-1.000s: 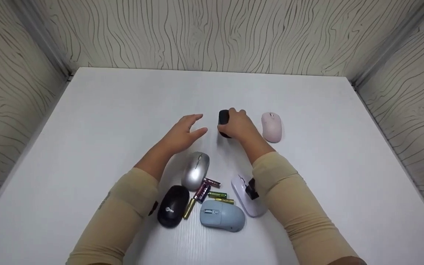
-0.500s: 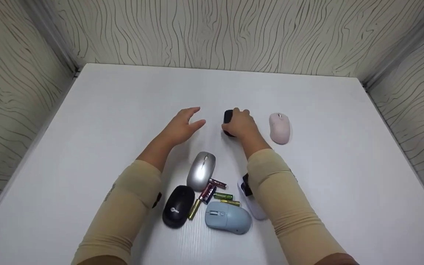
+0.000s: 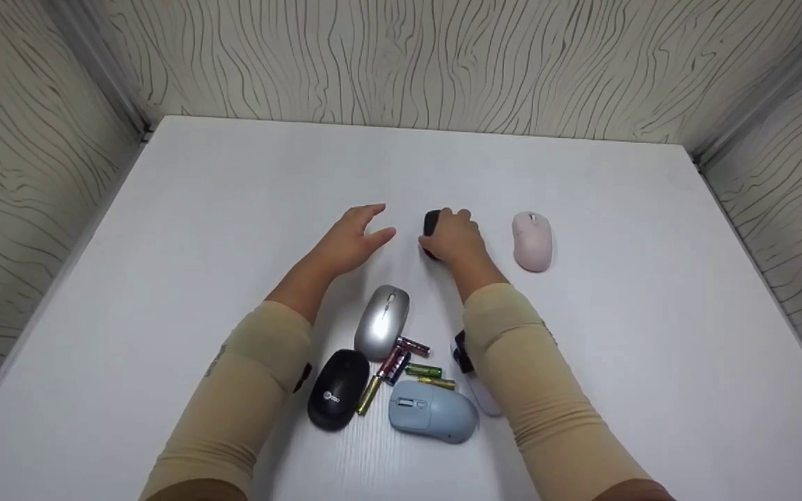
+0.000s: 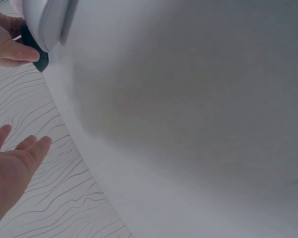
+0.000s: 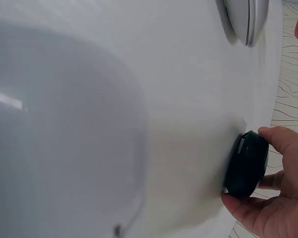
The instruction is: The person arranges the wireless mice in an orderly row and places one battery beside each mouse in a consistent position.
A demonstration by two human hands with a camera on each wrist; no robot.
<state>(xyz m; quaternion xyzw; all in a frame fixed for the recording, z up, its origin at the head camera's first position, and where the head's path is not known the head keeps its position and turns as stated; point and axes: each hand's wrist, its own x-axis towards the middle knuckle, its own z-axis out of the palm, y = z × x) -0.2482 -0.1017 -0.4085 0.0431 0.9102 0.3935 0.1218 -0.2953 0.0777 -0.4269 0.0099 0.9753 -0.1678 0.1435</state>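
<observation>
My right hand (image 3: 455, 236) grips a dark mouse (image 3: 431, 222), thumb on one side, fingers round the other; it's past the middle of the surface (image 3: 234, 181), toward the far edge. Can't tell if its base touches down. My left hand (image 3: 347, 242) is across from it, fingers spread, thumb apart, holding nothing. Progress, my read: partway. Looks done: pink mouse (image 3: 533, 243), lying apart, nearer the right edge, roughly level with the dark one. Looks left: the dark one isn't released; silver mouse (image 3: 381, 327), black logo mouse (image 3: 338, 383), light-blue mouse (image 3: 436, 415) and lavender mouse (image 3: 483, 397) sit loosely bunched, well back from the far edge, the lavender one partly hidden by my right sleeve (image 3: 512, 355). Containers: none I can see; several batteries (image 3: 392, 364) lie loose on the surface among that bunch. Whether any sit inside the mice, can't tell.
</observation>
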